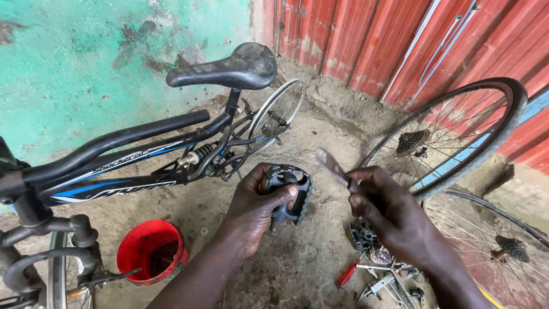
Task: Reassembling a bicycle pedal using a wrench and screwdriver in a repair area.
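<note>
Gripping black plastic pedal [287, 191] at frame centre, your left hand [254, 209] clamps around its ribbed, boxy body. Your right hand [389, 214] pinches thin flat metal tool [333, 167], blurred, just right of pedal. Round red bucket [151, 252] lower left; spoked wheel [452, 134] right; black bicycle [137, 166] upper left, on rough concrete floor [297, 269].
</note>
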